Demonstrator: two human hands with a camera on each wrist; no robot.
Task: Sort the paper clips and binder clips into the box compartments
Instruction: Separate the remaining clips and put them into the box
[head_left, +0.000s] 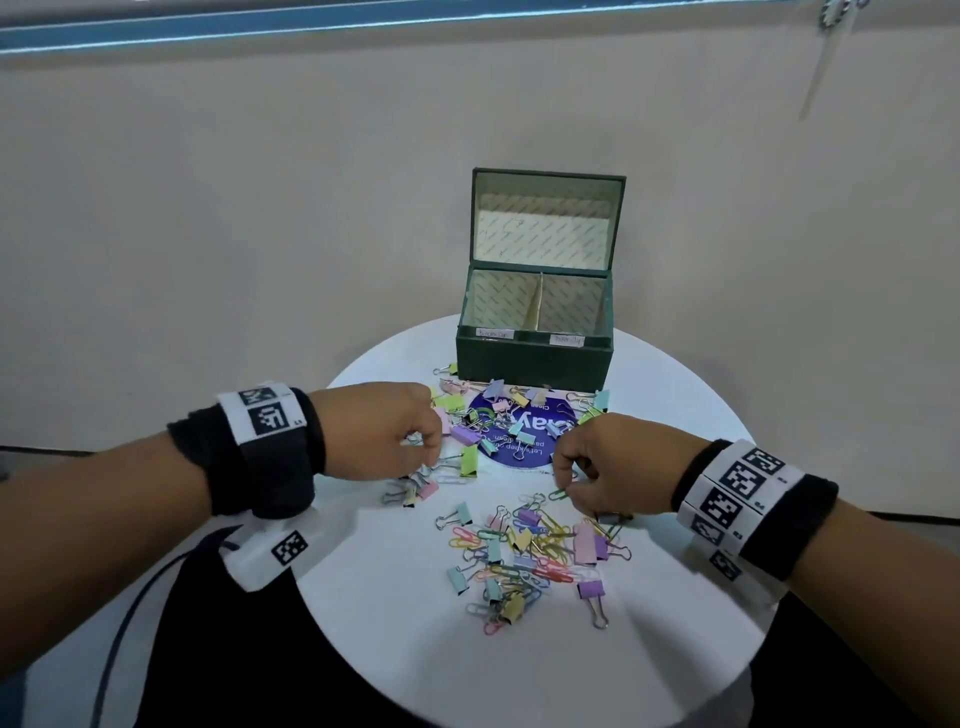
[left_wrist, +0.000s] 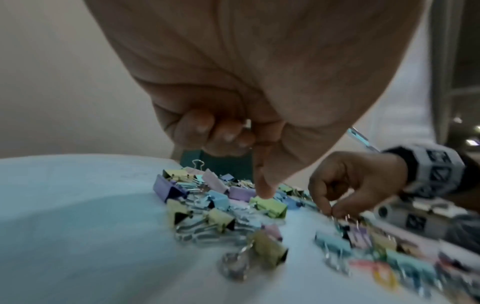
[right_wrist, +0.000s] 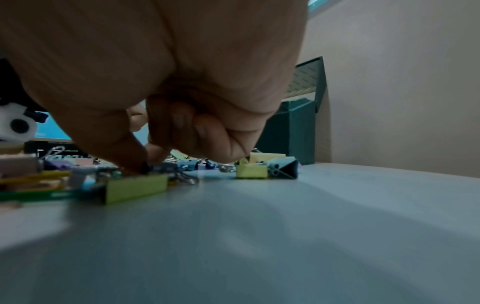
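A dark green box (head_left: 535, 358) stands open at the back of the round white table (head_left: 405, 649), with two labelled compartments that look empty. Pastel binder clips and coloured paper clips (head_left: 524, 545) lie scattered in front of it. My left hand (head_left: 423, 441) is over the left heap; its thumb and forefinger tips (left_wrist: 265, 191) meet on a light green binder clip (left_wrist: 271, 206), and the other fingers are curled. My right hand (head_left: 566, 486) is down on the right heap, thumb and forefinger (right_wrist: 140, 164) pinching a clip whose kind I cannot make out.
A round purple sticker (head_left: 524, 431) lies under the clips in the table's middle. The box lid (head_left: 545, 218) stands upright against the beige wall. Bare table runs along the front edge and the far right side (right_wrist: 337, 205).
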